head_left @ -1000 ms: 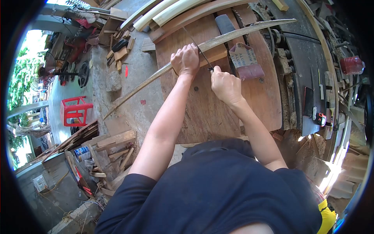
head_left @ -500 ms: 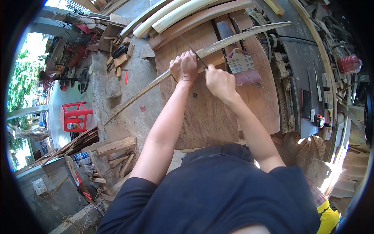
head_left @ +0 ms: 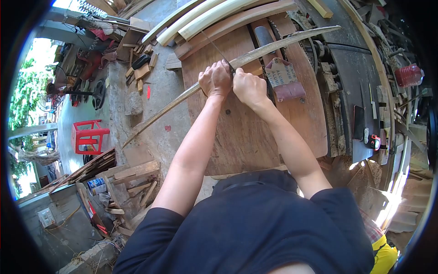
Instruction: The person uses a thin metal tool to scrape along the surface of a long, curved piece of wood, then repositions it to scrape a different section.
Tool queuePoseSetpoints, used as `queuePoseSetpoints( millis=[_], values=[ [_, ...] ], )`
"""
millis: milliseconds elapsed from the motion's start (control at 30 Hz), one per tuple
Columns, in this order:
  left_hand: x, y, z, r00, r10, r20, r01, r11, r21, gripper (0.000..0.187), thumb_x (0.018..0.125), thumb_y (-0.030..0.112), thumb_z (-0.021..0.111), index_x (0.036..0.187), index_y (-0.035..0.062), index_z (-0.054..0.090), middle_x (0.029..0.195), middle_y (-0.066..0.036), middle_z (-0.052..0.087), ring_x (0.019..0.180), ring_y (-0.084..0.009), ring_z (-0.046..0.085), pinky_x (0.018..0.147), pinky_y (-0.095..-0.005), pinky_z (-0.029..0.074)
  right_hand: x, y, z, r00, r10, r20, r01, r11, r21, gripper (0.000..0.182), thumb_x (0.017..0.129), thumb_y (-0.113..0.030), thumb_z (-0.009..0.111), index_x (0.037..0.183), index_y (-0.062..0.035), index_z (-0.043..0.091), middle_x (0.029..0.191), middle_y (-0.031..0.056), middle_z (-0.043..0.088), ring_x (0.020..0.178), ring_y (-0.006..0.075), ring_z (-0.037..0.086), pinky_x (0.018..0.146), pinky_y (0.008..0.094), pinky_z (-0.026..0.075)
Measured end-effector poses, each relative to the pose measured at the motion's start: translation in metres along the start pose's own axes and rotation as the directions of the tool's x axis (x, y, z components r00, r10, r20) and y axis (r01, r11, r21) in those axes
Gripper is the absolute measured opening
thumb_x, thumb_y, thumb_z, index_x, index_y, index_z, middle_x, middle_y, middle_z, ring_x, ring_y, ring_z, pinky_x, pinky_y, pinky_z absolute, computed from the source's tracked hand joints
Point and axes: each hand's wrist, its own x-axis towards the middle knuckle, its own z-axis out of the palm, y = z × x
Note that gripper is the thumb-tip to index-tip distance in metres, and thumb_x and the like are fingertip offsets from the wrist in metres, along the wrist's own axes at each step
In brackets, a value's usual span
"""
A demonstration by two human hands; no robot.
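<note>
A long, slightly curved wooden strip [head_left: 264,51] lies slantwise over the wooden work board [head_left: 246,141], its thin end reaching past the board's left side. My left hand [head_left: 215,80] is closed around the strip near its middle. Just to the right, my right hand [head_left: 249,86] is wrapped around the grip of a thin hand saw [head_left: 213,44], seen nearly edge-on. The blade crosses the strip right beside my left fingers and points up and left. My right fist hides the saw's handle.
Curved timber pieces [head_left: 219,20] lie along the board's far edge. Right of my hands sits a sandpaper roll [head_left: 290,90]. A phone [head_left: 358,122] and a tape measure [head_left: 375,142] rest on the right-hand bench. A red stool [head_left: 89,137] stands at left, and wood scraps [head_left: 141,71] litter the floor.
My right hand has moved up and left, bringing the saw further across the strip and closer to my left hand. My left hand and the strip stay nearly in place.
</note>
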Motion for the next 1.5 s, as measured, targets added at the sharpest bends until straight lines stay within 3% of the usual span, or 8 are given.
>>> queuePoseSetpoints(
  millis=[233,433,700,833,967,1100,1233,1500],
  values=[
    [-0.001,-0.002,0.004,0.999,-0.001,-0.038,0.001,1.000,0.014,0.038,0.097,0.031,0.040,0.076,0.0139,0.068,0.085,-0.005,0.072,0.080,-0.0240,0.068,0.074,-0.0411,0.047,-0.046,0.001,-0.023,0.986,0.073,0.147,-0.069,0.997,-0.031,0.027,0.096,-0.023,0.041,0.091,-0.0035,0.058,0.075,0.0229,0.069,0.073,0.0377,0.070,0.066,0.0489,0.055],
    [-0.002,0.001,-0.001,1.000,-0.022,0.001,0.022,1.000,0.012,0.039,0.097,0.030,0.040,0.076,0.0137,0.068,0.085,-0.005,0.072,0.080,-0.0242,0.068,0.074,-0.0410,0.047,0.013,-0.008,0.000,0.999,0.021,0.045,-0.020,1.000,-0.023,0.026,0.096,-0.023,0.038,0.096,-0.0034,0.056,0.083,0.0243,0.069,0.077,0.0406,0.068,0.070,0.0516,0.054],
    [-0.002,-0.004,0.003,1.000,-0.015,-0.015,0.015,1.000,0.009,0.038,0.097,0.031,0.040,0.076,0.0148,0.068,0.084,-0.005,0.072,0.080,-0.0240,0.068,0.074,-0.0411,0.047,-0.037,0.001,-0.021,0.996,0.025,0.082,-0.022,0.999,-0.034,0.026,0.095,-0.023,0.042,0.092,-0.0033,0.058,0.076,0.0230,0.069,0.073,0.0373,0.070,0.065,0.0488,0.055],
    [0.000,0.000,0.001,1.000,-0.013,0.004,0.013,1.000,0.021,0.039,0.097,0.031,0.040,0.076,0.0144,0.068,0.084,-0.005,0.072,0.079,-0.0239,0.068,0.074,-0.0412,0.047,0.015,-0.005,0.001,1.000,0.004,0.022,-0.003,0.999,-0.033,0.027,0.097,-0.026,0.043,0.094,-0.0039,0.058,0.077,0.0243,0.068,0.077,0.0401,0.069,0.069,0.0505,0.055],
    [0.000,0.000,0.000,1.000,-0.012,-0.012,0.012,1.000,0.014,0.040,0.097,0.031,0.040,0.076,0.0141,0.068,0.084,-0.005,0.072,0.079,-0.0243,0.068,0.073,-0.0412,0.048,-0.018,0.001,-0.011,1.000,-0.009,0.015,0.010,0.999,-0.046,0.021,0.091,-0.017,0.044,0.089,-0.0031,0.059,0.074,0.0228,0.069,0.072,0.0361,0.071,0.065,0.0467,0.056],
    [0.000,-0.003,0.004,0.999,0.009,-0.042,-0.008,1.000,0.015,0.040,0.097,0.032,0.041,0.075,0.0132,0.068,0.084,-0.005,0.072,0.079,-0.0245,0.068,0.073,-0.0409,0.048,-0.045,0.004,-0.021,0.997,0.019,0.071,-0.014,0.998,-0.068,0.022,0.093,-0.020,0.045,0.088,-0.0033,0.058,0.071,0.0225,0.068,0.069,0.0362,0.070,0.063,0.0475,0.056],
    [0.001,0.000,0.004,1.000,-0.007,-0.014,0.008,1.000,0.023,0.038,0.097,0.031,0.041,0.075,0.0139,0.068,0.085,-0.005,0.072,0.080,-0.0242,0.068,0.073,-0.0414,0.047,0.004,0.000,-0.004,1.000,0.003,0.030,-0.003,1.000,-0.017,0.027,0.097,-0.027,0.043,0.095,-0.0037,0.056,0.076,0.0239,0.068,0.074,0.0406,0.069,0.067,0.0517,0.054],
    [0.000,-0.001,0.001,0.999,0.019,-0.048,-0.018,1.000,0.018,0.039,0.097,0.030,0.041,0.075,0.0127,0.067,0.082,-0.006,0.072,0.080,-0.0247,0.068,0.073,-0.0399,0.048,-0.043,0.005,-0.019,0.998,0.009,0.057,-0.007,0.999,-0.040,0.025,0.095,-0.022,0.043,0.089,-0.0031,0.058,0.071,0.0216,0.068,0.068,0.0371,0.070,0.062,0.0488,0.055]
  ],
)
